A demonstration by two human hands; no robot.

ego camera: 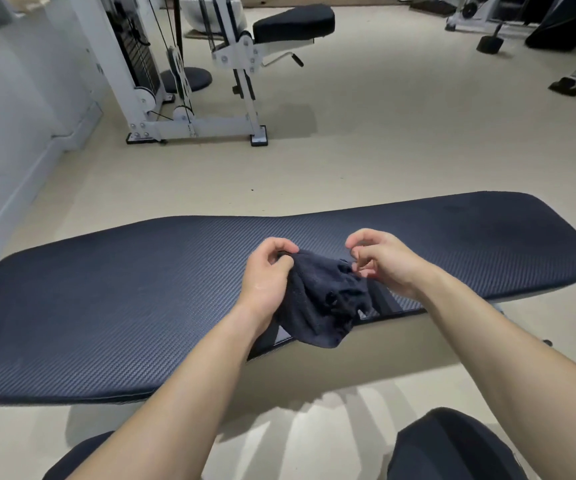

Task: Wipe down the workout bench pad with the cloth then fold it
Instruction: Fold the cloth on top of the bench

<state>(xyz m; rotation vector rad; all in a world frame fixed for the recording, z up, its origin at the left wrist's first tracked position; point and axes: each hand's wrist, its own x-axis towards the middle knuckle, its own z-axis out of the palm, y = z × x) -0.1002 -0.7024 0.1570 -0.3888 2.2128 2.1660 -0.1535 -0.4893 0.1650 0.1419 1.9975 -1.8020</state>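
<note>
The bench pad (106, 299) is running off the left edge; the cloth (321, 299) is hiding part of its near rim; far-right equipment (556, 26) is showing blurred.

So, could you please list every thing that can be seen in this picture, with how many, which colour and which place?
bench pad: 1, dark blue, across the middle
cloth: 1, dark blue, bunched, held over the pad's near edge
weight machine: 1, white frame with black seat, on the floor behind the pad
second machine: 1, white, top right, blurred and partly seen
weight: 1, black, on the floor at top right
floor: 1, beige, all around
wall: 1, white, left side
knees: 2, dark trousers, bottom edge
left hand: 1, grips the cloth's left end
right hand: 1, pinches the cloth's right end
</note>
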